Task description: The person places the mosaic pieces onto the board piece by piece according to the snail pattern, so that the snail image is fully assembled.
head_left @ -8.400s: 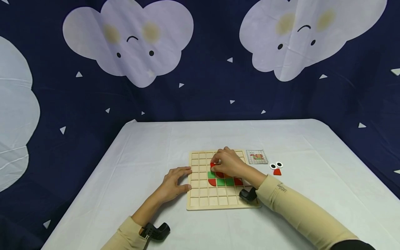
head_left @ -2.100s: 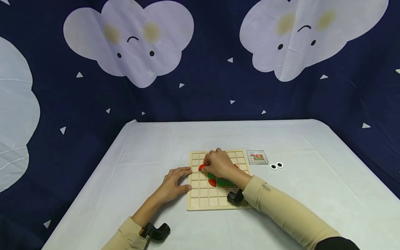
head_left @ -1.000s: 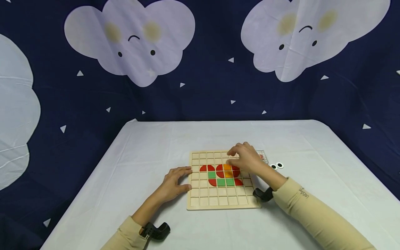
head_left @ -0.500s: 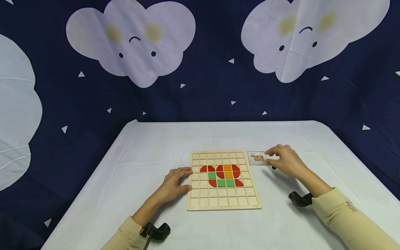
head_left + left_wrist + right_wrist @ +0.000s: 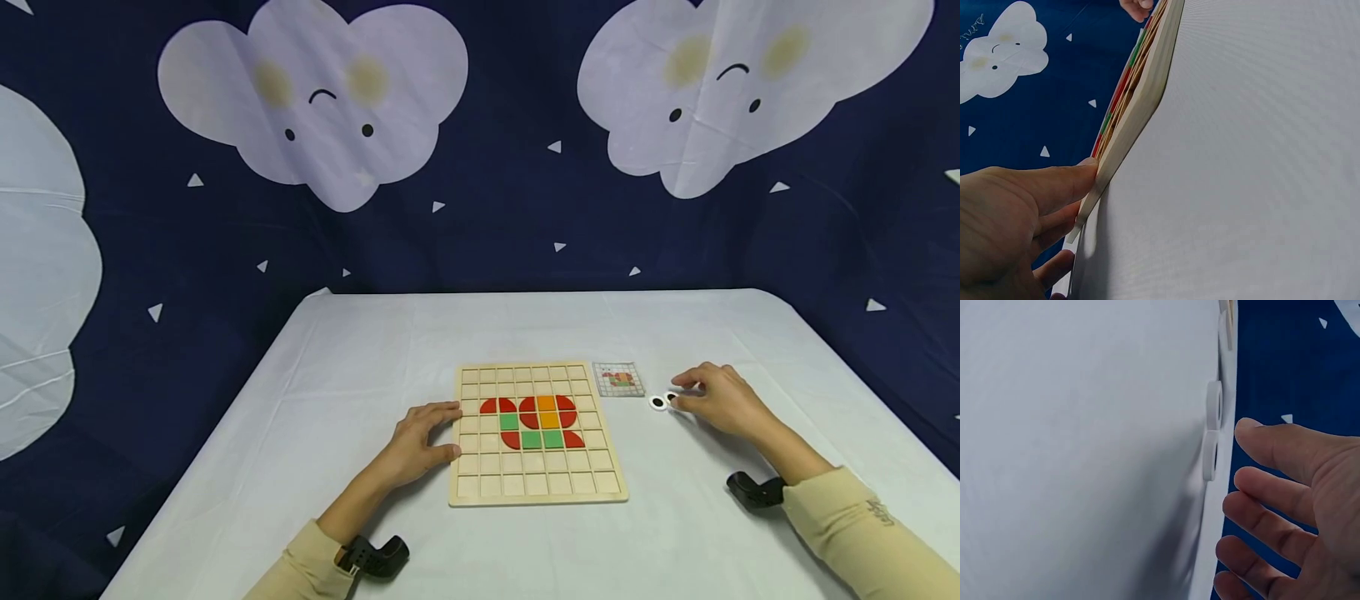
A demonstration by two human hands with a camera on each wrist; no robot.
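Observation:
My left hand (image 5: 416, 442) rests against the left edge of a wooden grid board (image 5: 540, 490), its fingertips and thumb on the rim. On the board lie red quarter-round pieces (image 5: 527, 420), green squares (image 5: 531, 439) and orange squares (image 5: 547, 403). Two white discs with black centres, like eyes, lie side by side on the table. My right hand (image 5: 720, 400) is over the right eye disc (image 5: 671, 397), thumb and fingers apart. The left eye disc (image 5: 657, 402) is beside it. In the right wrist view, both discs (image 5: 1210, 455) lie on the cloth, apart from the fingers.
A small pattern card (image 5: 618, 379) with a coloured picture lies at the board's upper right corner. White cloth (image 5: 420, 333) covers the table. Behind it hangs a dark blue curtain (image 5: 510, 233) with clouds.
A red piece went onto the board at the left of the pattern. My right hand has since moved right, off the board and past the card, to the eye discs. The left hand stays.

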